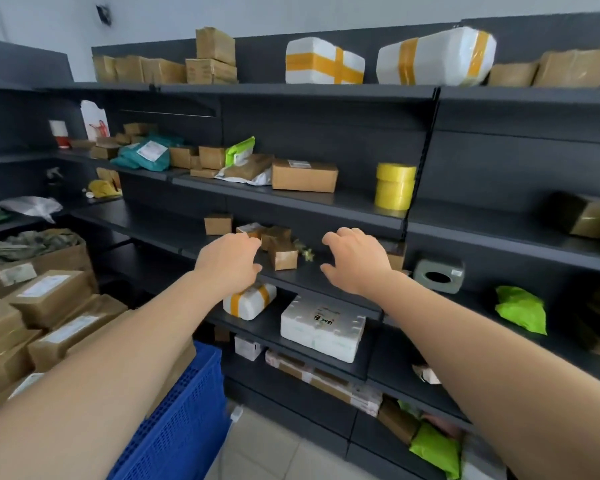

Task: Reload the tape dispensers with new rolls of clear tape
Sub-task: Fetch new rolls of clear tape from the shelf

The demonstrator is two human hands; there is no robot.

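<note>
I had both hands out in front of me and neither was grasping anything. My left hand [230, 261] was loosely curled, fingers bent down, its grip empty, hanging over the front edge of a dark grey metal shelf [312, 282]. My right hand [355, 259] was spread a little wider, thumb out, also released and holding nothing, level with the same shelf.

Between the two hands sat a cluster of small brown cardboard boxes wrapped in clear tape [282, 251], near my fingers but not touched. Just below my left hand, on the next shelf down, lay a small white foam parcel banded with yellow tape [253, 301], and beside it a larger white foam box with a printed label [321, 329].

I could see no tape dispenser anywhere, and no roll I could call clear tape. The nearest thing to the task was a stack of yellow tape rolls [395, 185], standing one shelf up and well to the right of my right hand.

I judged the task to be at its very start: I was searching the shelves for supplies, and nothing was reloaded. The next move called for locating the dispensers and clear rolls first, perhaps by shifting the small boxes aside or looking elsewhere, since the yellow rolls did not look like the right stock.
</note>
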